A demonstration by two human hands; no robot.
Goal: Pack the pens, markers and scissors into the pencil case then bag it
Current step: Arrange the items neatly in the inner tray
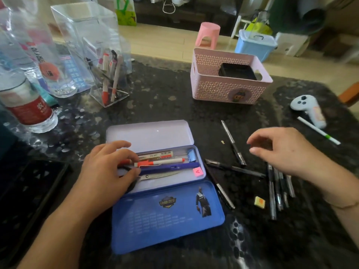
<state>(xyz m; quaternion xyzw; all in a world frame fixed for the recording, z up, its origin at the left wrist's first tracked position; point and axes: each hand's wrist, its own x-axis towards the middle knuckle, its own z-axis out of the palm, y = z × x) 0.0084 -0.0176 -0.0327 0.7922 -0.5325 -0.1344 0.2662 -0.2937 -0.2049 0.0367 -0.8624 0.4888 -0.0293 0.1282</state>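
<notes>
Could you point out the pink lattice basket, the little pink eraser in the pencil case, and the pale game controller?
Pink lattice plastic basket (223,90): head view, front wall.
Small pink square eraser (197,171): head view, top face.
Pale grey game controller (305,102): head view, button face.

Dark speckled table (174,98), pale wooden floor (161,41), pink stool (208,34) beyond.

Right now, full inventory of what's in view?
pencil case: 1, blue, open, table centre
marker: 1, white and red, in case
scissors: 1, silver blades, in case under left hand
pens: about eight, dark, loose right of case
white pen: 1, far right
basket: 1, pink, behind case
holder: 1, clear, back left, holding pens
bottles: 2, clear, left
controller: 1, white, right
left hand: on case contents
right hand: above the pens, empty
</notes>
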